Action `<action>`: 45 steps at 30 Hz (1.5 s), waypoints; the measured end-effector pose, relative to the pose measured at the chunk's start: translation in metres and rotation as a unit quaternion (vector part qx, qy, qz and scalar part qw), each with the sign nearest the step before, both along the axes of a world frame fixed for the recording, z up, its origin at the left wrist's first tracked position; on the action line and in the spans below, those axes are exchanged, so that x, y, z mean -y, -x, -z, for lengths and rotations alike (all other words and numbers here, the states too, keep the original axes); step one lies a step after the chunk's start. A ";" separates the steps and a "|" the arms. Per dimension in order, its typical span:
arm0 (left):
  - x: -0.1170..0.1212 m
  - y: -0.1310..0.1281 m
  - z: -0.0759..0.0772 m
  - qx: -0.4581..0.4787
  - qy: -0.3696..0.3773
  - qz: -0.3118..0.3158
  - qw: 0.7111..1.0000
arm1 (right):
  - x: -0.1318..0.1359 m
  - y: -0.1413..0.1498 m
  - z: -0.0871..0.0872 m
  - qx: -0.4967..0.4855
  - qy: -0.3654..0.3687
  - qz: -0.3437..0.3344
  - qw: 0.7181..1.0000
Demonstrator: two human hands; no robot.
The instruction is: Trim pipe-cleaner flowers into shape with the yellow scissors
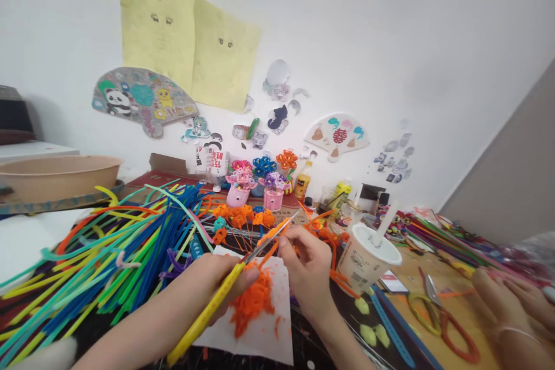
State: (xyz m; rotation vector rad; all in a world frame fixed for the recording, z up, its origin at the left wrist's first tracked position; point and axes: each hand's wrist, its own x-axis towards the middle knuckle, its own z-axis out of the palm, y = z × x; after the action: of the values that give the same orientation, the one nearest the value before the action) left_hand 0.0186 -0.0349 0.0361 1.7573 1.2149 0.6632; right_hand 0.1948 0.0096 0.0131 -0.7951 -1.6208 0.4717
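My left hand (219, 277) is closed around scissors with long yellow handles (203, 318). Their metal blades point up and to the right, against an orange pipe cleaner (269, 254). Finger and thumb of my right hand (310, 263) pinch that pipe cleaner just beside the blades. Beneath both hands, a heap of orange fuzz clippings (255, 300) lies on a white sheet of paper (277, 344). Just behind the blades are several orange pipe-cleaner flowers (238, 217) on thin stems. More orange pieces (333, 237) lie behind my right hand.
Bundles of coloured pipe cleaners (143, 248) spread across the left. A lidded paper cup (366, 257) stands right of my right hand, with orange-handled scissors (455, 329) farther right. Another person's hands (507, 300) are at the right edge. Small flower pots (273, 199) line the back.
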 end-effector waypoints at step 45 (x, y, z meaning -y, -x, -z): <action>0.004 0.026 -0.011 -0.204 -0.125 -0.178 0.954 | -0.012 -0.025 -0.014 -0.152 0.122 -0.168 0.966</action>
State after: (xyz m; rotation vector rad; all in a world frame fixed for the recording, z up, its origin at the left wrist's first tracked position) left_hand -0.0071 -0.0387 0.0474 1.9670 1.8294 0.7033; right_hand 0.2193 0.0216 0.0272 -0.5918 -1.4265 1.0025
